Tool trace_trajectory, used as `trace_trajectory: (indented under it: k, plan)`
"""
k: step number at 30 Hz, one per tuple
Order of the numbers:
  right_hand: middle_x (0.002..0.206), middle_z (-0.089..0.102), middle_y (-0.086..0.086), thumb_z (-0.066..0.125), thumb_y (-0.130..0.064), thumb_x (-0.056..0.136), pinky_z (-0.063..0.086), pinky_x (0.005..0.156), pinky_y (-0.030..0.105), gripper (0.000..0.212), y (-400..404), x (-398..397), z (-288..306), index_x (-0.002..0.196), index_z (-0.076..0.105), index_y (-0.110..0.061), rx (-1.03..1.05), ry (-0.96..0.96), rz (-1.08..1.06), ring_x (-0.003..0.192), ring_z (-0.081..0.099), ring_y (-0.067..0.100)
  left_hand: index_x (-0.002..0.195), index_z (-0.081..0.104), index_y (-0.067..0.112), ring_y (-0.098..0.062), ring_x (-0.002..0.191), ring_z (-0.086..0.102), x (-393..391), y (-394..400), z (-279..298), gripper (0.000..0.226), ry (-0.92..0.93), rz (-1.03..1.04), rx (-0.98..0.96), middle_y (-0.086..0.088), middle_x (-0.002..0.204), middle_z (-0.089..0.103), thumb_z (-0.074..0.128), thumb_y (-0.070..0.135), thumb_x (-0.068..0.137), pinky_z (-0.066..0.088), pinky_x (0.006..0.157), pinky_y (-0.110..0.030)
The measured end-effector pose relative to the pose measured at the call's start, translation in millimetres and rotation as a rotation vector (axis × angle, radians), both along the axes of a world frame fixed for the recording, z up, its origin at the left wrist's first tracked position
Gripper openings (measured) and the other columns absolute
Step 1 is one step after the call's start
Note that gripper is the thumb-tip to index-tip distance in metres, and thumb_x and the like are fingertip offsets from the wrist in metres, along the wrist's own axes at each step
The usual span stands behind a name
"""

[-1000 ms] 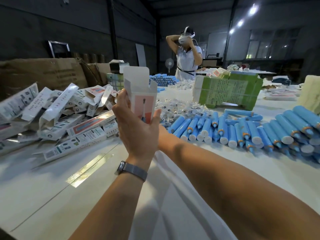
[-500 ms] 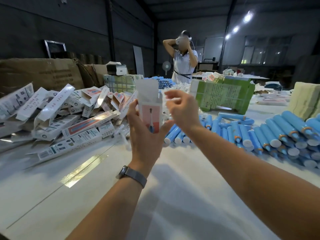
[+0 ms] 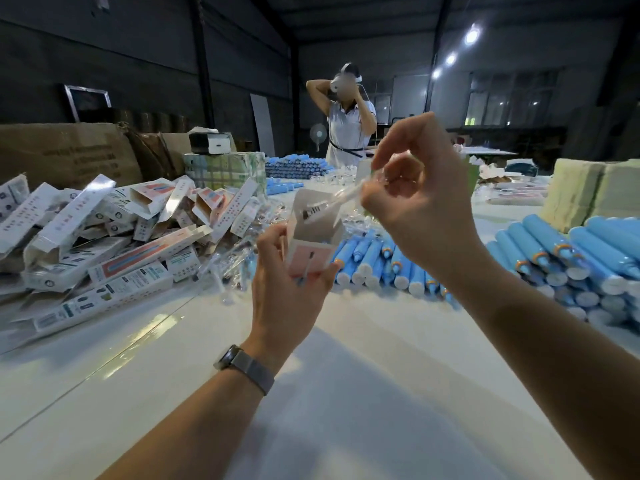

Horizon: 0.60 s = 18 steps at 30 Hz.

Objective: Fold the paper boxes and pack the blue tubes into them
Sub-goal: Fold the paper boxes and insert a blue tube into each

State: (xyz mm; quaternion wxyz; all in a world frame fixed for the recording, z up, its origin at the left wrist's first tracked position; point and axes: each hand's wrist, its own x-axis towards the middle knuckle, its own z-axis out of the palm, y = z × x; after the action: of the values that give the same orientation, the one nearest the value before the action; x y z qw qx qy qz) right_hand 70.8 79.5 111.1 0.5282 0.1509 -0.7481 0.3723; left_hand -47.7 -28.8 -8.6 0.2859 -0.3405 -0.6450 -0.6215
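Observation:
My left hand grips an upright pink-and-white paper box with its top flaps open. My right hand is just above and to the right of it, pinching a small clear-wrapped item whose tip pokes into the box's open top. Blue tubes lie in a row on the white table behind the box. More blue tubes are heaped at the right. The box hides what is inside it.
A heap of white paper boxes fills the left of the table. Clear sachets lie beside it. Brown cartons stand at the back left and a yellowish stack at the right. A person stands across the table.
My right hand came out from behind the box, rose above it with the clear-wrapped item and brought the item's tip to the box's open top. My left hand tilted the box.

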Motion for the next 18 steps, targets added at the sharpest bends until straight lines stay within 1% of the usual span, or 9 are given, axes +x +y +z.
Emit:
trace_trajectory:
  k: [3, 6, 7, 9, 11, 13, 15, 16, 18]
  plan:
    - [0.084, 0.061, 0.000, 0.065, 0.005, 0.073, 0.046, 0.051, 0.040, 0.037, 3.0, 0.8, 0.7, 0.095, 0.047, -0.020, 0.103, 0.010, -0.081, 0.061, 0.054, 0.023, 0.118, 0.034, 0.033, -0.007, 0.087, 0.064, -0.3, -0.3, 0.3, 0.075, -0.022, -0.008, 0.014, 0.017, 0.106, 0.055, 0.090, 0.014, 0.071, 0.058, 0.069, -0.041]
    - [0.083, 0.064, -0.005, 0.065, 0.000, 0.072, 0.048, 0.051, 0.041, 0.035, 7.6, 1.7, 5.5, 0.096, 0.050, -0.021, 0.110, 0.006, -0.075, 0.061, 0.057, 0.019, 0.117, 0.034, 0.034, -0.002, 0.088, 0.063, -0.1, -0.5, 0.2, 0.074, -0.009, 0.003, 0.015, 0.016, 0.106, 0.054, 0.089, 0.013, 0.072, 0.058, 0.067, -0.035]
    - [0.084, 0.066, -0.006, 0.066, -0.002, 0.073, 0.049, 0.052, 0.040, 0.035, 8.3, 1.5, 5.4, 0.097, 0.050, -0.022, 0.132, -0.006, -0.072, 0.062, 0.059, 0.018, 0.117, 0.034, 0.034, -0.005, 0.088, 0.064, 0.9, -0.3, 0.0, 0.074, -0.001, 0.003, 0.009, 0.010, 0.106, 0.055, 0.089, 0.013, 0.072, 0.058, 0.068, -0.037]
    - [0.087, 0.069, -0.006, 0.068, -0.001, 0.076, 0.052, 0.054, 0.037, 0.036, 6.4, -1.0, 0.9, 0.098, 0.051, -0.023, 0.198, -0.030, -0.058, 0.066, 0.063, 0.018, 0.119, 0.034, 0.032, -0.021, 0.090, 0.064, 3.5, 0.4, -0.6, 0.075, 0.027, 0.001, -0.019, -0.002, 0.109, 0.056, 0.089, 0.013, 0.072, 0.057, 0.071, -0.046]
    - [0.092, 0.068, -0.006, 0.070, 0.002, 0.077, 0.054, 0.056, 0.036, 0.036, 1.8, -6.0, -8.0, 0.100, 0.054, -0.021, 0.261, -0.036, -0.054, 0.069, 0.065, 0.016, 0.120, 0.033, 0.031, -0.032, 0.093, 0.063, 5.7, 0.7, -0.8, 0.076, 0.053, -0.010, -0.056, -0.008, 0.113, 0.056, 0.089, 0.015, 0.073, 0.056, 0.073, -0.051]
    - [0.094, 0.063, -0.009, 0.071, 0.004, 0.076, 0.052, 0.056, 0.034, 0.036, -2.4, -11.1, -16.5, 0.101, 0.057, -0.017, 0.290, -0.007, -0.089, 0.070, 0.063, 0.012, 0.121, 0.032, 0.029, -0.036, 0.094, 0.063, 6.3, -0.2, -0.2, 0.076, 0.061, -0.033, -0.064, -0.011, 0.114, 0.057, 0.089, 0.019, 0.073, 0.055, 0.072, -0.053]
    - [0.092, 0.060, -0.009, 0.071, 0.004, 0.074, 0.051, 0.058, 0.033, 0.034, -3.7, -15.1, -23.6, 0.100, 0.058, -0.015, 0.347, 0.004, -0.140, 0.070, 0.060, 0.009, 0.123, 0.031, 0.029, -0.037, 0.094, 0.063, 7.5, -1.2, 1.1, 0.075, 0.049, -0.039, -0.055, -0.012, 0.114, 0.058, 0.086, 0.027, 0.072, 0.055, 0.073, -0.054]
    - [0.089, 0.061, -0.009, 0.070, 0.004, 0.073, 0.052, 0.060, 0.035, 0.032, -3.2, -16.5, -26.5, 0.099, 0.060, -0.012, 0.399, -0.003, -0.171, 0.071, 0.059, 0.009, 0.123, 0.031, 0.030, -0.038, 0.095, 0.064, 8.3, -1.2, 1.8, 0.075, 0.037, -0.040, -0.048, -0.013, 0.115, 0.058, 0.084, 0.029, 0.071, 0.055, 0.073, -0.054]
    - [0.086, 0.067, -0.006, 0.068, 0.003, 0.072, 0.052, 0.066, 0.039, 0.030, -1.4, -18.0, -31.8, 0.100, 0.065, -0.008, 0.495, -0.024, -0.227, 0.079, 0.060, 0.014, 0.123, 0.031, 0.030, -0.038, 0.092, 0.064, 9.5, -0.8, 2.2, 0.073, 0.029, -0.035, -0.040, -0.012, 0.112, 0.059, 0.081, 0.029, 0.070, 0.055, 0.071, -0.054]
